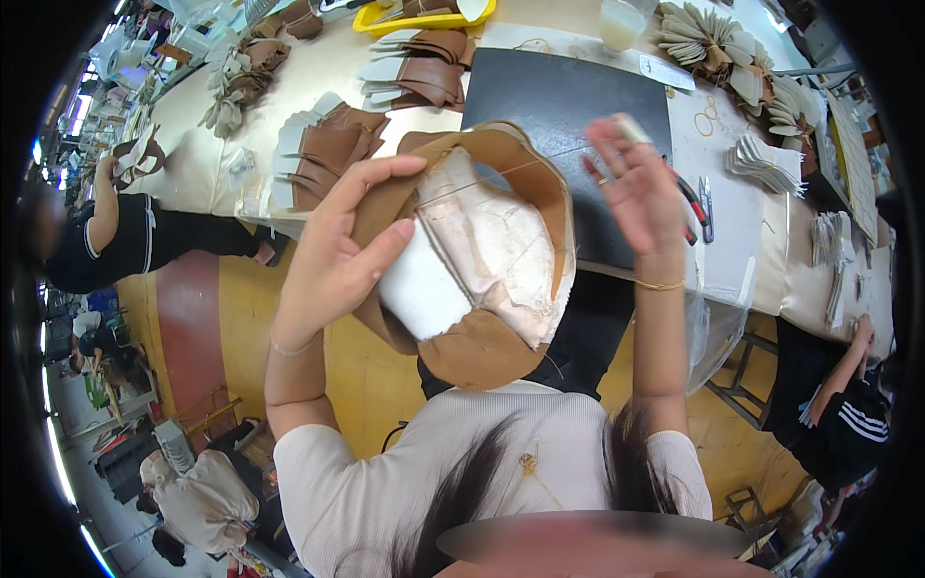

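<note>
My left hand [337, 246] grips the rim of a brown leather shoe upper [487, 349], thumb inside and fingers around the outer side. The upper is curled into a hollow round shape in front of my chest, its pale, creased lining and a smooth white panel facing up. A thin line that looks like thread crosses its opening. To the right of it, my right hand [633, 197] is raised over the edge of a black mat [568, 91], fingers apart and palm showing. One fingertip wears a pale cover. I cannot make out anything in that hand.
Red-handled nippers [691, 197] and a slim silver tool [707, 207] lie right of the mat. Stacked brown leather pieces [332, 144] are at the left, a yellow tray [385, 17] behind. White piece stacks [766, 164] stand right. Co-workers sit on both sides.
</note>
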Demonstrator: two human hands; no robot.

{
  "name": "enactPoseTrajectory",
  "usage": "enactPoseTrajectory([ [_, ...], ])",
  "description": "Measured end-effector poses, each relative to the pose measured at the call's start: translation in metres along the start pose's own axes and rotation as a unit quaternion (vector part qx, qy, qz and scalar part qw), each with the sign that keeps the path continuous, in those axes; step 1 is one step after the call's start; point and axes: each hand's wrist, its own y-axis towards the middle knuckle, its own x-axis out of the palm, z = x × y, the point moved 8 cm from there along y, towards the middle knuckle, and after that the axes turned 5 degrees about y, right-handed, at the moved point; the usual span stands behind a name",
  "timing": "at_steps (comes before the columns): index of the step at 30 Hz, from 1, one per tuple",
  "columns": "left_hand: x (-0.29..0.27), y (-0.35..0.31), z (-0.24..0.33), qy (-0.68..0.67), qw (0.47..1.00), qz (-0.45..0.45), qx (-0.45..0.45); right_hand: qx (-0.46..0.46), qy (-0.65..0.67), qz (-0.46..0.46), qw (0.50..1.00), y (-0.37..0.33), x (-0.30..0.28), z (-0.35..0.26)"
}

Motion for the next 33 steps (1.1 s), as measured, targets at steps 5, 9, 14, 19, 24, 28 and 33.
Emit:
enactPoseTrajectory([
  [5,0.020,0.016,-0.045,-0.070,0.997,0.001,-0.026,-0.082,0.065,-0.110,0.988,-0.031,0.033,-0.055],
  [9,0.006,0.025,-0.078,-0.051,0.995,0.071,-0.055,-0.228,-0.194,-0.011,0.954,-0.056,0.026,-0.115],
  [14,-0.008,0.020,-0.092,-0.004,0.995,0.097,-0.018,-0.230,-0.310,0.075,0.920,-0.076,-0.021,-0.148],
  [19,-0.005,0.020,-0.108,-0.015,0.992,0.081,-0.091,-0.296,-0.291,0.016,0.910,-0.084,0.006,-0.164],
  [24,-0.001,0.023,-0.113,-0.155,0.969,0.102,-0.164,-0.238,-0.461,0.016,0.855,-0.069,0.059,-0.089],
  [28,0.013,0.023,-0.099,-0.154,0.974,0.066,-0.150,-0.189,-0.658,-0.150,0.714,-0.061,0.106,0.002],
  [33,0.023,0.022,-0.084,-0.146,0.980,0.029,-0.136,-0.157,-0.704,-0.190,0.666,-0.052,0.125,0.032],
])
